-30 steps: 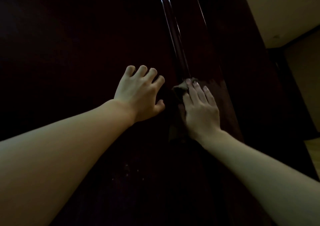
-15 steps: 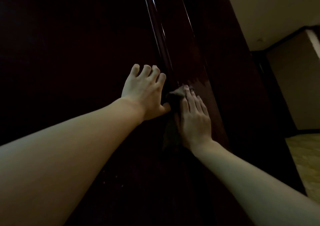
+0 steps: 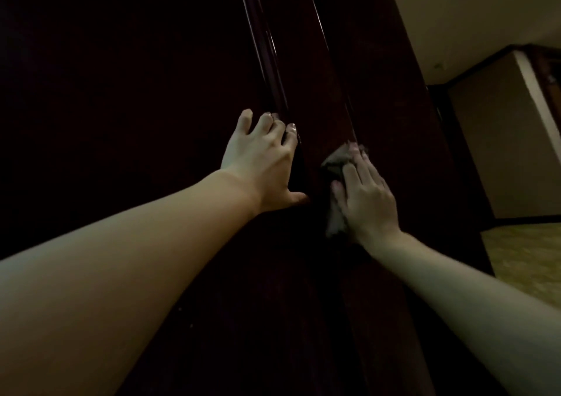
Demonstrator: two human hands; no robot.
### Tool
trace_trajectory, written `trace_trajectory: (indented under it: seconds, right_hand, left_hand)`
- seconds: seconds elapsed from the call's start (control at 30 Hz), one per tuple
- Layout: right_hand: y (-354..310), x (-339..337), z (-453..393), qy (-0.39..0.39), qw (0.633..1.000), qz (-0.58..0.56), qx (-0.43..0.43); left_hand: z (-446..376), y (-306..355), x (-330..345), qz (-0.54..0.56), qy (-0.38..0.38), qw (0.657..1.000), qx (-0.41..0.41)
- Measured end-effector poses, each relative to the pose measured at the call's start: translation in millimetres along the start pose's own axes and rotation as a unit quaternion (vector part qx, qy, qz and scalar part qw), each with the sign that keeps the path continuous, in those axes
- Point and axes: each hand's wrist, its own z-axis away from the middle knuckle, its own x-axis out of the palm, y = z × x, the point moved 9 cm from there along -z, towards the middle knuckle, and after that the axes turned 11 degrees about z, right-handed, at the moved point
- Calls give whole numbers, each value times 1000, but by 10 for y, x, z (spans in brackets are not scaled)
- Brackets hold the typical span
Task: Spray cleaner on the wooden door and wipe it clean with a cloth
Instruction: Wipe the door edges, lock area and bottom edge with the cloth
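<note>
A dark reddish-brown wooden door (image 3: 306, 71) fills most of the view, seen from close below, with a glossy raised moulding running up it. My left hand (image 3: 262, 165) rests flat on the door, fingers spread and reaching onto the moulding. To its right, my right hand (image 3: 365, 197) presses a grey cloth (image 3: 335, 165) against the door with straight fingers. The cloth shows above the fingertips and beside the palm; most of it is hidden under the hand. No spray bottle is in view.
The door's right edge (image 3: 437, 140) stands against a beige wall (image 3: 473, 16). Beyond it lie a dark-framed wall panel (image 3: 501, 140) and a patch of patterned yellowish floor (image 3: 528, 259) at the lower right. The lighting is dim.
My right hand has slid the cloth to the right across the door, away from my left hand. My left hand has shifted slightly up onto the moulding.
</note>
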Motion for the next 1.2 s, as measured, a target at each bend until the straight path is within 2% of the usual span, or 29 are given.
trace_trajectory:
  seconds: [0.1,0.37,0.63,0.7,0.77,0.83,0.87,0.97,1.03,1.1,1.2]
  right_hand:
    - [77,62,144,-11,1000,-8,-20]
    - [110,90,-447,-32,998,-59,11]
    - [-87,94,461,-32,997,-51,-49]
    - [-240,23,382,-43,995,-73,-52]
    - [-475,-72,179,-45,991,-111,-56]
    - [-690,-143,13,-30,988,-145,-50]
    - [-780,-158,-3,-19,987,-150,-48]
    - [-923,-203,254,37,990,-124,-61]
    - [-975,-231,557,68,985,-119,-105]
    - [-996,-220,781,66,981,-122,-135]
    - [-1032,-212,709,50,982,-122,-132]
  left_hand:
    - [-1,-1,8,-3,3,1000,-4]
    - [-29,3,13,-8,-15,1000,-13]
    - [49,24,20,-31,-23,997,-60]
    - [181,29,-32,6,8,999,-52]
    - [412,-116,-157,71,82,993,-41]
    - [631,-371,-222,88,138,986,-31]
    - [716,-480,-210,78,141,987,-26]
    - [817,-630,-164,57,119,991,-12]
    - [814,-636,-179,55,104,993,-10]
    - [828,-642,-203,50,99,994,-13]
    - [882,-663,-203,40,94,995,-10]
